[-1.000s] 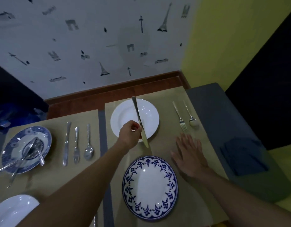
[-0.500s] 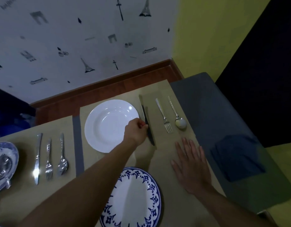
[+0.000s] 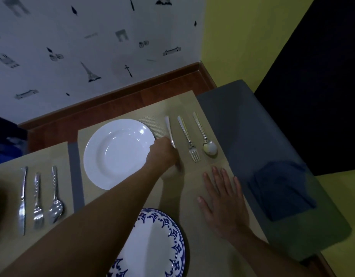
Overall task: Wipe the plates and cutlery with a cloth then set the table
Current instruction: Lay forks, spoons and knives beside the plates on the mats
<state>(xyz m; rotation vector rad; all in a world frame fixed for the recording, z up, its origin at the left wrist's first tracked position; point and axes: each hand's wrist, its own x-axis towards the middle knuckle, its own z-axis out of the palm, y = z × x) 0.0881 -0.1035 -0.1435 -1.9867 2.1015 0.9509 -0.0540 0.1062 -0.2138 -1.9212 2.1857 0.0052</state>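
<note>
The fingers [image 3: 217, 177] of your right hand [image 3: 222, 202] are lying straight and spread, palm down on the beige placemat [image 3: 188, 196]. They are holding nothing, at two o'clock of the blue-patterned plate [image 3: 164, 246]. The dark folded cloth [image 3: 282, 192] is resting well apart at the hand's three o'clock.

Farther out, your left hand [image 3: 162, 154] is curling its fingers round the table knife [image 3: 169, 129] and gripping it about midway, so the near part is hiding under your hand. The knife is sitting at three o'clock of the white plate [image 3: 116, 154], just beside the rim. Whether it is touching the mat, you cannot tell. The fork [image 3: 187, 136] and spoon [image 3: 205, 138] are lying at its three o'clock.

The knife is looking like stiff, smooth steel, light and probably slippery, so gripping the thicker handle rather than the blade is likely serving you best.
</note>
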